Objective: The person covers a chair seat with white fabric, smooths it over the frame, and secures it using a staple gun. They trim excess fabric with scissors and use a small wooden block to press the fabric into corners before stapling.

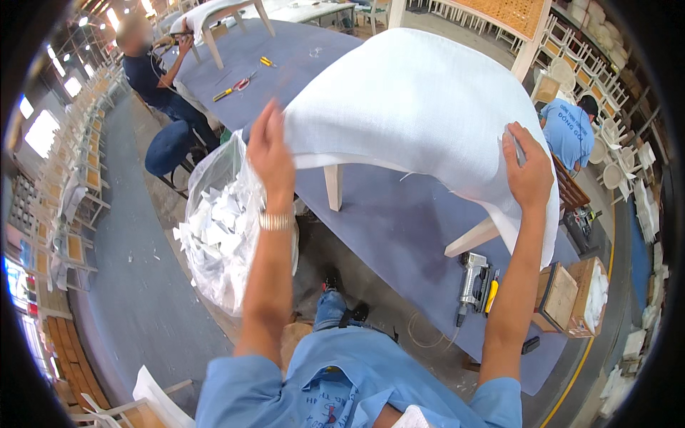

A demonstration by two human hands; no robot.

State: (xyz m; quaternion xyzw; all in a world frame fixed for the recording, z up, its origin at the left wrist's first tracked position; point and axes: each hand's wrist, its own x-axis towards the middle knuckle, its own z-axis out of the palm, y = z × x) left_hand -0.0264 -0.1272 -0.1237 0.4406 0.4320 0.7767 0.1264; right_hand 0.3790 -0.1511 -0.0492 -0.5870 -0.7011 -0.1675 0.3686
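White fabric (407,93) covered a chair (333,187) standing on a blue-grey worktable (385,235), just ahead of the person. Nearest the camera: light blue shirt (335,357), then jeans (331,307) and a dark shoe (359,312) down on the floor. Both forearms reached forward from short sleeves, gold-toned wristband (275,222) on the left one. Left hand (271,157) was motion-blurred, raised at the fabric's left edge, fingers stretched out and fairly close together, hold of nothing visible; couldn't tell whether it touched the cloth. Right hand (529,167) lay against the fabric's right side, fingers loosely extended and a little apart, no cloth visibly pinched. Fabric's lower edge arched across the near side and hung lowest at right; two pale legs showed under it. Beside the left forearm, a clear plastic bag (228,160) bulged with white scraps (217,225). Left of the right forearm, a metal air tool (471,285) lay on the table next to a yellow-handled tool (492,294); boxes (558,296) sat past that forearm. Farther across the table: red-and-yellow hand tool (234,88), smaller yellow tool (267,62) beyond it. Blue-seated stool (169,148) stood left of the table. Farther off, a co-worker in dark clothes (150,75) worked at another white-covered chair (207,14); at right, a co-worker in blue (571,132) faced away. Rows of chairs (82,207) lined the far left.
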